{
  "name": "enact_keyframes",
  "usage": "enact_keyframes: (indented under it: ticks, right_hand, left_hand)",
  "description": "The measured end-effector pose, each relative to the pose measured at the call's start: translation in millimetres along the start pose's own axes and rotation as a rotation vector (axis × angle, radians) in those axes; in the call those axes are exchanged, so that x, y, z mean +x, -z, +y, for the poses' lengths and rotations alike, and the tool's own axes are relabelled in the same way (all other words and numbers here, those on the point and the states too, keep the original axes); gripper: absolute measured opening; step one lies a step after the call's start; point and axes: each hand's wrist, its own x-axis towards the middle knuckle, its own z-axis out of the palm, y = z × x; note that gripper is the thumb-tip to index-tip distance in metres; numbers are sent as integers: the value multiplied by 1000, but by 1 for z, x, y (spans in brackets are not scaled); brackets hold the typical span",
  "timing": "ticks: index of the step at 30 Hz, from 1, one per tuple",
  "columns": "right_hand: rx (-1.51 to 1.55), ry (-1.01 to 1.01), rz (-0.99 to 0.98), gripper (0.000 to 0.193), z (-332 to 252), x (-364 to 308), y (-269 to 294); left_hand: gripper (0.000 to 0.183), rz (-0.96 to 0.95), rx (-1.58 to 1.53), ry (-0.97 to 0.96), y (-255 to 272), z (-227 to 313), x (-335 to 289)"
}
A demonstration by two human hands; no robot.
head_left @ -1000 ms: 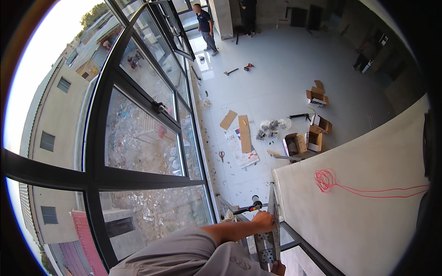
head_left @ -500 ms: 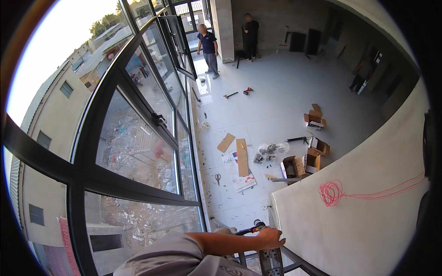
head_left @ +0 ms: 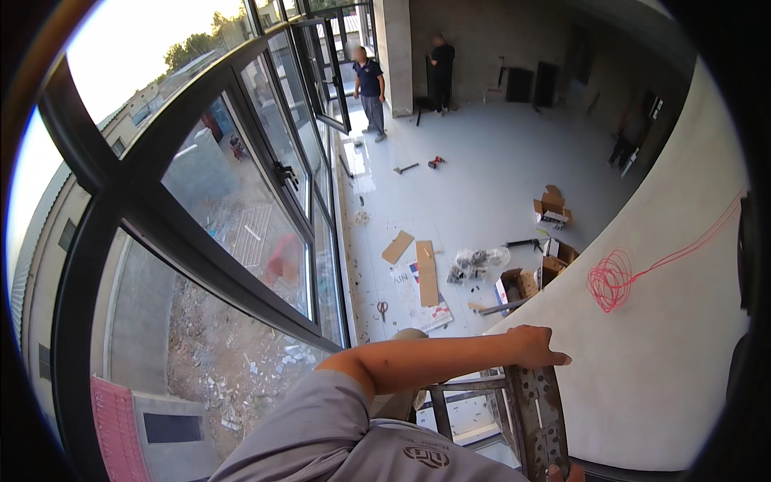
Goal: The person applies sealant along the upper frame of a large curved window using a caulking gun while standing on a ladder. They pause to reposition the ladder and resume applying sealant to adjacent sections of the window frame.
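Across the lower middle stretches my left arm, bare below a grey short sleeve. My left hand (head_left: 530, 346) is closed over the top of a worn metal ladder (head_left: 540, 414), whose flat upper piece has slots and holes. Low at the picture's edge, part of my right hand (head_left: 569, 472) shows, its fingers curled on the lower end of that same piece. Most of the right hand is cut off by the frame. Thin dark ladder rails and rungs run down toward the floor, partly behind my arm and grey shirt.
Tall dark window frames (head_left: 140, 189) rise on the left. A pink cord coil (head_left: 610, 279) lies on the pale curved surface at right. Below are cardboard sheets (head_left: 427, 273), open boxes (head_left: 552, 210), scissors (head_left: 382, 310), a hammer (head_left: 406, 168) and a drill (head_left: 435, 162). Several people stand farther off.
My view has shifted, and the ladder top with my left hand appears higher and farther right. Part of my right hand has come into view. A dark tool beside the ladder no longer shows.
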Motion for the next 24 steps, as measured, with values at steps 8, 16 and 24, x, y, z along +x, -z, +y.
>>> enact_keyframes:
  ticks: [8, 16, 24]
  right_hand:
    - [-73, 126, 188, 60, 21, 20, -14]
    - [245, 121, 177, 48, -38, -1, -1]
    - [-11, 192, 303, 55, -32, 1, -4]
  left_hand:
    - [92, 111, 61, 43, 1, 4, -3]
    - [101, 166, 72, 73, -3, 2, -1]
    - [106, 155, 76, 27, -3, -1, 1]
